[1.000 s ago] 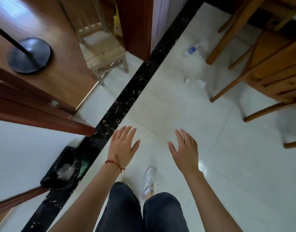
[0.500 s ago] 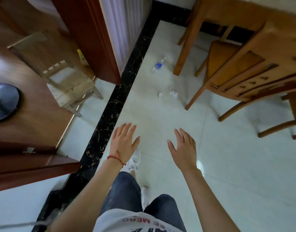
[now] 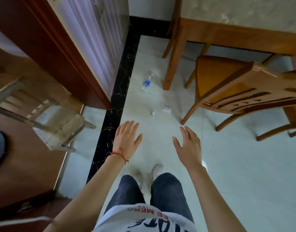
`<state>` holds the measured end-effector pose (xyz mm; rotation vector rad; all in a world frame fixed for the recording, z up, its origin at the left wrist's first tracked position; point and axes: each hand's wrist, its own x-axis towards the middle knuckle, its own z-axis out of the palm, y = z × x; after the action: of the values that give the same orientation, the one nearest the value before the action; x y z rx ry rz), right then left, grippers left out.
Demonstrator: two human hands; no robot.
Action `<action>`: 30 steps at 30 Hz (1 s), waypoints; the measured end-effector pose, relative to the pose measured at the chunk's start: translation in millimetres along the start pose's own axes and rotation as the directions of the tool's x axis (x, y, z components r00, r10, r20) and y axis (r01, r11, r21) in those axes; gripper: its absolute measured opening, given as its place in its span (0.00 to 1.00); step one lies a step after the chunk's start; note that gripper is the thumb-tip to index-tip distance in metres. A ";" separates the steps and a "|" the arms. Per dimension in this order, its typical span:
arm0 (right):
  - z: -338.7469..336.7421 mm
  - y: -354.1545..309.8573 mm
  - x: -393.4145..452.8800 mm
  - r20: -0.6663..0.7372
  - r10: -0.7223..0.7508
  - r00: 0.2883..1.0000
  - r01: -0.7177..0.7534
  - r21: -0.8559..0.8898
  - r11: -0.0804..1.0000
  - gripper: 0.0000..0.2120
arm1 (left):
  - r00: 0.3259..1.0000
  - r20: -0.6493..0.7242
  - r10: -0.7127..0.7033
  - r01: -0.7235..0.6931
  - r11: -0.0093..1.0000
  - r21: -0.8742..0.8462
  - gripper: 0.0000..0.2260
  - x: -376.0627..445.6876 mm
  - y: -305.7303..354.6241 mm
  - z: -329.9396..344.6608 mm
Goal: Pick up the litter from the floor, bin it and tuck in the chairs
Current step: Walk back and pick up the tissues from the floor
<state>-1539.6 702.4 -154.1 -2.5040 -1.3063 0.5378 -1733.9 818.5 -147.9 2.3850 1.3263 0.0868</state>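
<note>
A crushed clear plastic bottle (image 3: 146, 83) with a blue label lies on the pale tile floor, beside the table leg. Nearer to me lie two crumpled white paper scraps, a small one (image 3: 153, 113) and a larger one (image 3: 166, 108). A wooden chair (image 3: 231, 87) stands pulled out from the wooden table (image 3: 227, 33) at the right. My left hand (image 3: 127, 139), with a red string at the wrist, and my right hand (image 3: 188, 144) hover above the floor with fingers straight, holding nothing, short of the paper scraps.
A black marble strip (image 3: 118, 104) runs along the floor at the left. A red-brown door frame (image 3: 48, 47) and a worn pale wooden chair (image 3: 48, 118) stand further left. A second chair (image 3: 293, 121) shows at the right edge. My feet in white shoes are below.
I have walked forward: the bottle, paper scraps and table chair are nearer and more central. The black bin bag at the lower left has left the view. Both hands stay spread and hold nothing.
</note>
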 end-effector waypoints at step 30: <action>69.0 60.4 326.8 0.090 0.052 0.995 -0.061 0.106 0.992 0.23 | 0.983 0.171 -0.067 0.088 0.989 -0.118 0.22 328.9 -31.9 108.0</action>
<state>-1354.2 943.1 -305.4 -2.4593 -1.2039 0.7183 -1553.1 1070.5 -305.1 2.1822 1.2940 -0.0492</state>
